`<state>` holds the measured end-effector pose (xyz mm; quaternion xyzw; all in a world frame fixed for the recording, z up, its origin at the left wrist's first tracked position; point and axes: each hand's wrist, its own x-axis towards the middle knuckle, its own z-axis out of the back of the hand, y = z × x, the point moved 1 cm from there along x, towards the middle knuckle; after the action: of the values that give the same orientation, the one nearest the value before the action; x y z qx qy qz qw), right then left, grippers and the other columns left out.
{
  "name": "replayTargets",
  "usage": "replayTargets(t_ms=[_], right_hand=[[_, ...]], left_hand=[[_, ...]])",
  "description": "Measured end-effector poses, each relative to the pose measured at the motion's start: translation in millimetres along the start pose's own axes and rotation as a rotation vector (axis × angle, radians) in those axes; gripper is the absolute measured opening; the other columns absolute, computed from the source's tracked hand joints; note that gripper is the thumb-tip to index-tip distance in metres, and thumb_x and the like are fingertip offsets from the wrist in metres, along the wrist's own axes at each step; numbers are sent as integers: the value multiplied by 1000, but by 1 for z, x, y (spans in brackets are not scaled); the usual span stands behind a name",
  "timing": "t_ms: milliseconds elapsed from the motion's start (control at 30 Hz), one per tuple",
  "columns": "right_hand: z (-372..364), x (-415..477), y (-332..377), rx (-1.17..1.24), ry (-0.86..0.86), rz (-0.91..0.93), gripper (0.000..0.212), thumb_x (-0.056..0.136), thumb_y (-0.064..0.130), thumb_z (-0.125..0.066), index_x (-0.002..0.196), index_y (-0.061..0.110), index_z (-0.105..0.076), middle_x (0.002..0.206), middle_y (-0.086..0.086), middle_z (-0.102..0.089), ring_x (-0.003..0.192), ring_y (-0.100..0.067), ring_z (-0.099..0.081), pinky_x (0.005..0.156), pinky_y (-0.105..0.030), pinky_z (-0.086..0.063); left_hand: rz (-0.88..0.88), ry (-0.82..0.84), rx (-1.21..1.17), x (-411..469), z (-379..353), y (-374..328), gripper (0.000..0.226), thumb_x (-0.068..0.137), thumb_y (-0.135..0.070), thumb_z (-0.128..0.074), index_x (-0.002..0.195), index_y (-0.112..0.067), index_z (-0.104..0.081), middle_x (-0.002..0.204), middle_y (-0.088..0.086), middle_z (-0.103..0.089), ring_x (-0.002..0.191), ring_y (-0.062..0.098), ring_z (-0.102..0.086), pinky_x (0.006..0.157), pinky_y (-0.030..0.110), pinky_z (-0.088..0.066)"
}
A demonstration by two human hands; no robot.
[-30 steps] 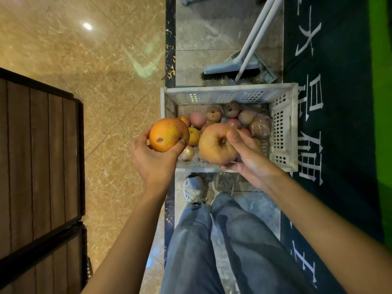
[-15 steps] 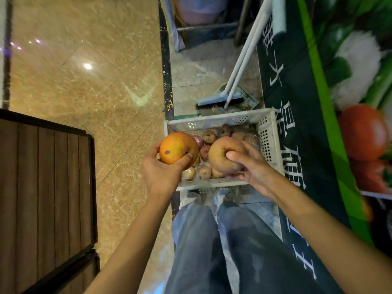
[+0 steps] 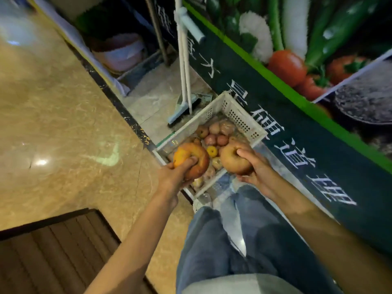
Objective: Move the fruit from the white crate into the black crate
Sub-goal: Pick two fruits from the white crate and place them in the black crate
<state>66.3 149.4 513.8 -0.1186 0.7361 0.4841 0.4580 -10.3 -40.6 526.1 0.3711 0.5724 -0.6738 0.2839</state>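
Left hand (image 3: pixel 172 177) grasps an orange fruit (image 3: pixel 191 160); right hand (image 3: pixel 254 166) grasps a tan fruit (image 3: pixel 233 160); white crate (image 3: pixel 244 119) contents blurred, partly hidden.

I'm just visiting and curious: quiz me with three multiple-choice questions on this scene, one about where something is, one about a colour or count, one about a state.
1. Where does the broom stand?
A. beyond the white crate
B. inside the crate
C. across the person's legs

2. How many fruits are being held?
A. none
B. one
C. two

3. What is the crate's state?
A. emptied
B. holding fruit
C. overturned

Answers:
1 A, its head rests on the floor past the crate's far end.
2 C, the left hand grips an orange-coloured fruit and the right hand a tan one.
3 B, small fruit lies inside.
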Motion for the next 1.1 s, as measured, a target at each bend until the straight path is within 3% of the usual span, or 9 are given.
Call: replayTargets(t_ms=[67, 133, 300, 433, 533, 667, 800, 967, 1100], right_hand=[[9, -29, -24, 116, -67, -1, 12, 87, 24, -61, 99, 25, -59, 102, -6, -63, 88, -20, -61, 60, -29, -50], [24, -60, -46, 207, -136, 12, 13, 87, 25, -62, 99, 24, -59, 99, -6, -64, 84, -19, -64, 61, -30, -53], [68, -131, -106, 454, -321, 48, 18, 89, 27, -60, 105, 22, -53, 101, -7, -61, 84, -21, -62, 71, -30, -53], [92, -184, -164, 669, -507, 60, 27, 86, 29, -62, 110, 21, -52, 104, -9, -60, 82, -23, -64, 66, -29, -53], [100, -227, -218, 840, -634, 39, 34, 85, 28, -64, 116, 20, -49, 100, -12, -59, 78, -25, -62, 60, -29, -53], [94, -289, -298, 1054, -775, 42, 41, 84, 26, -65, 121, 19, -47, 107, -16, -58, 74, -25, -61, 56, -31, -52], [84, -342, -358, 1185, -823, 120, 13, 88, 27, -59, 99, 21, -56, 91, -15, -56, 71, -25, -57, 58, -30, -49], [95, -374, -389, 1399, -850, 214, 6, 91, 26, -53, 95, 22, -56, 90, -10, -53, 78, -22, -53, 56, -25, -50], [123, -379, -401, 1484, -911, 211, 12, 90, 30, -54, 101, 26, -54, 99, -10, -55, 81, -20, -58, 55, -22, -53]], left_hand=[[51, 58, 55, -9, 4, 7, 28, 79, -21, -73, 98, -7, -58, 83, 6, -63, 72, 17, -62, 58, 25, -55], [74, 100, 116, -18, 1, 17, 26, 81, -21, -71, 99, -8, -57, 80, 4, -61, 70, 17, -60, 56, 25, -52], [44, 331, 309, -46, -36, 45, 39, 83, -24, -68, 119, -17, -56, 105, 5, -63, 82, 14, -60, 47, 19, -52], [41, 493, 499, -82, -77, 76, 41, 83, -25, -67, 122, -16, -55, 114, 7, -61, 91, 16, -59, 59, 25, -52], [46, 540, 657, -113, -99, 110, 20, 84, -24, -67, 101, -17, -58, 95, 5, -59, 79, 14, -56, 57, 23, -51], [110, 622, 800, -157, -108, 165, 20, 82, -22, -68, 98, -16, -57, 93, 6, -57, 77, 13, -55, 59, 24, -51], [164, 647, 874, -195, -101, 213, 28, 85, -19, -66, 108, -12, -51, 92, 5, -53, 76, 16, -54, 80, 35, -51], [160, 643, 967, -217, -105, 247, 42, 84, -19, -66, 122, -14, -48, 114, 9, -48, 80, 16, -53, 78, 34, -51], [132, 639, 1048, -222, -140, 261, 49, 82, -20, -69, 125, -14, -48, 122, 12, -50, 100, 22, -54, 75, 34, -50]])
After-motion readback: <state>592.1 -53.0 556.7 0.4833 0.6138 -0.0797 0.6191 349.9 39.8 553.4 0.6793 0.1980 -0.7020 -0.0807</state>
